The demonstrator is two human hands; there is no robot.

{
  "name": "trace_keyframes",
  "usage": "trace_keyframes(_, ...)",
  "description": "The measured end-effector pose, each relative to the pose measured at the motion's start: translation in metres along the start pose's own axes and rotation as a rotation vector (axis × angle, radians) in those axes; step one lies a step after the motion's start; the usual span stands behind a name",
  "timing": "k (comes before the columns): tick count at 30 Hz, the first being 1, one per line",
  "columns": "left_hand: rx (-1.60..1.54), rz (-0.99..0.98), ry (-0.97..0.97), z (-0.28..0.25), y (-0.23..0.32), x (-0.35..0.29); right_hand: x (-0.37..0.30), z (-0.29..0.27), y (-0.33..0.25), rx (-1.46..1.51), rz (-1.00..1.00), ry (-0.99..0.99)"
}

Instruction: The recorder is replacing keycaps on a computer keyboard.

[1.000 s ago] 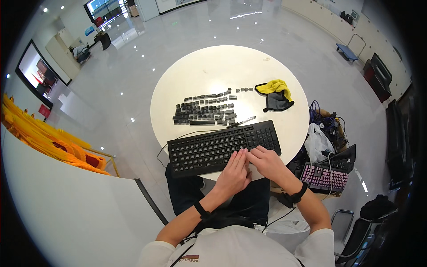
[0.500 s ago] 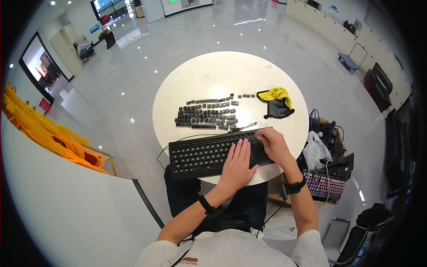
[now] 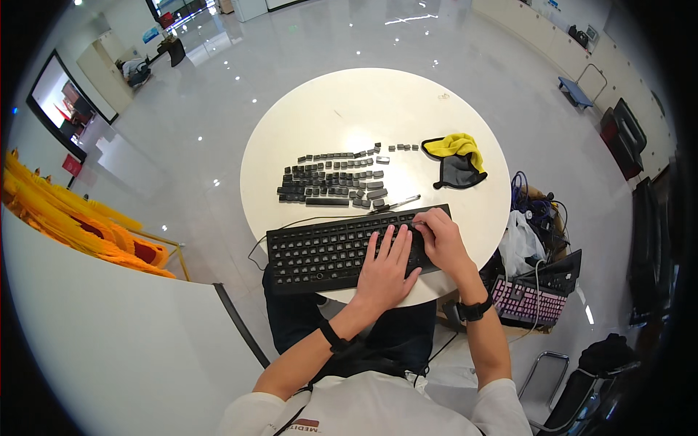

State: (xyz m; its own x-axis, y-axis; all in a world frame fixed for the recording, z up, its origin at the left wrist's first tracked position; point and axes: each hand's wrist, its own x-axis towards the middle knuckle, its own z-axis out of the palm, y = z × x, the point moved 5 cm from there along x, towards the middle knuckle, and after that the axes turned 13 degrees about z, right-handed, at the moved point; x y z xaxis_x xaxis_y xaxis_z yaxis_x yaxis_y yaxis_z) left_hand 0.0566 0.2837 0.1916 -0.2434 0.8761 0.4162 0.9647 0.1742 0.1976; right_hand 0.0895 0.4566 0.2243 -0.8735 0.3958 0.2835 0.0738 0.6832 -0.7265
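A black keyboard (image 3: 320,251) with most of its keycaps off lies along the near edge of a round white table (image 3: 349,102). My left hand (image 3: 385,269) rests flat on its right part, fingers stretched out and a little apart. At the keyboard's upper right, my right hand (image 3: 440,243) is closed in a pinch against the keys; what its fingertips grip is hidden. Beyond the keyboard, loose dark keycaps (image 3: 331,176) lie in rows. A thin dark pen-like tool (image 3: 396,205) sits between them and the keyboard.
A yellow and grey cloth (image 3: 459,171) lies at the table's right. Beside the table, a box holds cables (image 3: 520,185), a white plastic bag (image 3: 518,240) and a pink-keyed keyboard (image 3: 529,299). A chair (image 3: 574,392) stands at the lower right. A person (image 3: 134,71) crouches far left.
The view has shifted slightly, so the table appears a little larger and higher. My left fingers have spread somewhat. The right hand keeps its pinch at the keyboard's upper right.
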Motion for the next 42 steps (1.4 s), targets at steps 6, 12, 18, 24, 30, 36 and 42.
trace_keyframes(6,-0.006,-0.005,-0.010,0.001,-0.001,-0.002,0.004,0.000,-0.011,-0.096,-0.101,-0.013)
trace_keyframes(12,-0.040,-0.019,0.001,-0.002,0.000,-0.002,0.006,0.004,-0.020,-0.319,-0.176,-0.111)
trace_keyframes(18,0.003,-0.019,-0.007,0.003,-0.001,0.000,0.012,0.005,-0.030,-0.366,-0.216,-0.211)
trace_keyframes(24,-0.027,-0.017,0.008,0.003,-0.002,-0.002,0.031,0.000,-0.013,-0.182,-0.193,-0.216)
trace_keyframes(30,-0.055,-0.033,-0.013,-0.003,-0.002,-0.001,0.018,-0.026,0.047,0.452,0.366,-0.146)
trace_keyframes(36,-0.070,-0.045,-0.014,-0.002,-0.002,0.000,0.001,-0.035,0.074,0.654,0.431,0.126)
trace_keyframes(42,-0.074,-0.046,-0.009,-0.003,-0.002,0.001,-0.007,-0.025,0.080,0.748,0.461,0.176)
